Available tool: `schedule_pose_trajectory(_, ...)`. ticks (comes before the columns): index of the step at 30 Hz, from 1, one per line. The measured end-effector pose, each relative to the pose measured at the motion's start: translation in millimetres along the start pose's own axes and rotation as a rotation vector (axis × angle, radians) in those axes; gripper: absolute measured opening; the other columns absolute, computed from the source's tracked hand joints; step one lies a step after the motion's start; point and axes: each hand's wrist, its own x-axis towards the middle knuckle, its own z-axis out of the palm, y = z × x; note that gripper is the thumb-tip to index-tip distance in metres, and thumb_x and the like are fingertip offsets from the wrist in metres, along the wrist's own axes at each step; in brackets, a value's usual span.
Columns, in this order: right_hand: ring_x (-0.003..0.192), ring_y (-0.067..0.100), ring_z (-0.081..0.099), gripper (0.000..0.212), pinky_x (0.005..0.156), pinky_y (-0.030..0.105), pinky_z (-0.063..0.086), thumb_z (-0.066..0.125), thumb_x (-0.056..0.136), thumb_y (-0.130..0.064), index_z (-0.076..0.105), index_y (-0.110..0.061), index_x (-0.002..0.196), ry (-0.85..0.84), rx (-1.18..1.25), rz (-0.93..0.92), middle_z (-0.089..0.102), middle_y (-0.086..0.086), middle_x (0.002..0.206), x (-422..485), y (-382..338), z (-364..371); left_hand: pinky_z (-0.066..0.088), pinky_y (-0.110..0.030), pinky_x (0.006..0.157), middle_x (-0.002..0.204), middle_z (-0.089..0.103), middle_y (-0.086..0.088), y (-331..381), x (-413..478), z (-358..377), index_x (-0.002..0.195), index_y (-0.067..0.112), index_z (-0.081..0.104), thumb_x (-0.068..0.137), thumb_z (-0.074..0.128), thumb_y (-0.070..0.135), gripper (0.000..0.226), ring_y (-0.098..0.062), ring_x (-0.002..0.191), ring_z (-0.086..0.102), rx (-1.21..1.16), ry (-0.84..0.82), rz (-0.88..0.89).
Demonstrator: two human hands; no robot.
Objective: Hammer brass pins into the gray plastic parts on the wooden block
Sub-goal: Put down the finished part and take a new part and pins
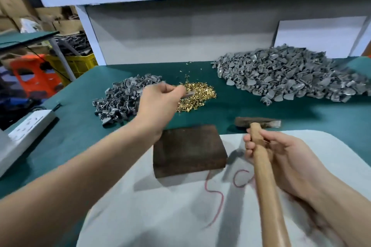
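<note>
Nearest, the hammer [267,186] points its long handle toward 12 o'clock, the right hand [281,158] with fingers wrapped round it, the head lying at 2 o'clock of the wooden block [188,152]. That block carries no part yet. Farther off, at its 12 o'clock, the left hand [158,104] hovers over the brass pins [200,96], fingers pinching a blurred gray part [188,93], which I'd say must travel toward 6 o'clock onto the block.

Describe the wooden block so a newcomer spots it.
Green table, near edge: a white cloth. The block sits at its far-left corner, left of the hammer. It is the only dark brown flat slab, bare on top.
</note>
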Motion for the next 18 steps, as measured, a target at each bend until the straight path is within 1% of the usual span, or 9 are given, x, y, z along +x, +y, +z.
schedule_pose_trajectory(2, 0.064, 0.020, 0.060, 0.024, 0.056, 0.027, 0.056, 0.060, 0.071, -0.017, 0.067, 0.001, 0.085, -0.023, 0.040, 0.004, 0.061, 0.014, 0.080, -1.1, -3.0, -0.6, 0.032, -0.014, 0.042, 0.060, 0.054, 0.003, 33.2, 33.9, 38.6, 0.080, 0.009, 0.065, 0.090, 0.061, 0.024, 0.019, -0.007, 0.044, 0.041, 0.016, -0.086, 0.059)
schedule_pose_trajectory(4, 0.063, 0.020, 0.060, 0.031, 0.058, 0.026, 0.056, 0.062, 0.070, -0.017, 0.059, -0.001, 0.095, -0.049, 0.058, 0.014, 0.060, 0.012, 0.081, -3.0, -2.8, -1.0, 0.044, -0.012, 0.053, 0.083, 0.066, -0.006, 57.7, 66.6, 75.6, 0.093, 0.007, 0.063, 0.098, 0.052, 0.024, 0.021, -0.007, 0.057, 0.059, 0.007, -0.191, 0.131)
schedule_pose_trajectory(5, 0.063, 0.020, 0.060, 0.034, 0.058, 0.027, 0.056, 0.062, 0.070, -0.017, 0.056, -0.001, 0.099, -0.057, 0.059, 0.017, 0.060, 0.013, 0.081, -4.0, -1.9, -2.2, 0.049, -0.014, 0.065, 0.098, 0.068, -0.011, 62.7, 81.2, 87.8, 0.104, 0.004, 0.061, 0.101, 0.047, 0.025, 0.025, -0.012, 0.073, 0.066, 0.120, -0.229, 0.180)
schedule_pose_trajectory(7, 0.066, 0.022, 0.060, 0.038, 0.060, 0.029, 0.056, 0.062, 0.070, -0.016, 0.053, 0.000, 0.104, -0.055, 0.053, 0.015, 0.061, 0.015, 0.082, -3.9, -2.3, -3.7, 0.046, -0.026, 0.091, 0.127, 0.060, -0.015, 54.4, 105.9, 95.6, 0.129, 0.004, 0.052, 0.102, 0.042, 0.025, 0.036, -0.026, 0.111, 0.060, 0.492, -0.277, 0.281)
schedule_pose_trajectory(10, 0.068, 0.025, 0.059, 0.039, 0.061, 0.033, 0.057, 0.059, 0.073, -0.014, 0.048, -0.002, 0.109, -0.055, 0.073, 0.023, 0.061, 0.018, 0.083, -2.7, -2.3, -1.3, 0.041, -0.036, 0.105, 0.141, 0.049, -0.014, 8.3, 123.7, 80.4, 0.143, 0.014, 0.042, 0.097, 0.048, 0.020, 0.046, -0.030, 0.126, 0.050, 1.030, -0.412, 0.252)
schedule_pose_trajectory(12, 0.067, 0.026, 0.059, 0.039, 0.059, 0.033, 0.057, 0.058, 0.073, -0.013, 0.046, -0.004, 0.109, -0.071, 0.118, 0.028, 0.060, 0.018, 0.081, -1.7, -3.2, 0.3, 0.044, -0.042, 0.103, 0.133, 0.056, -0.014, -17.7, 124.0, 66.9, 0.134, 0.015, 0.053, 0.095, 0.052, 0.021, 0.040, -0.031, 0.119, 0.055, 1.173, -0.460, 0.225)
schedule_pose_trajectory(14, 0.066, 0.025, 0.058, 0.038, 0.058, 0.032, 0.056, 0.058, 0.073, -0.013, 0.046, -0.004, 0.107, -0.076, 0.123, 0.028, 0.059, 0.016, 0.079, -1.7, -4.2, 0.0, 0.050, -0.038, 0.092, 0.117, 0.066, -0.014, -29.4, 123.2, 58.3, 0.115, 0.010, 0.065, 0.093, 0.055, 0.018, 0.026, -0.031, 0.106, 0.061, 1.170, -0.462, 0.276)
schedule_pose_trajectory(16, 0.067, 0.025, 0.057, 0.034, 0.060, 0.032, 0.057, 0.058, 0.075, -0.015, 0.047, -0.003, 0.105, -0.075, 0.106, 0.034, 0.058, 0.015, 0.079, -2.2, -5.2, -0.6, 0.050, -0.033, 0.078, 0.103, 0.069, -0.013, -31.6, 122.0, 54.5, 0.097, 0.009, 0.067, 0.090, 0.051, 0.008, 0.018, -0.032, 0.096, 0.064, 1.095, -0.427, 0.292)
schedule_pose_trajectory(18, 0.067, 0.025, 0.057, 0.030, 0.060, 0.032, 0.057, 0.057, 0.076, -0.014, 0.049, -0.003, 0.103, -0.066, 0.102, 0.038, 0.059, 0.015, 0.080, -2.5, -5.9, -0.4, 0.047, -0.031, 0.072, 0.096, 0.069, -0.012, -30.5, 120.5, 55.2, 0.088, 0.012, 0.064, 0.090, 0.047, 0.005, 0.019, -0.030, 0.091, 0.064, 1.060, -0.432, 0.282)
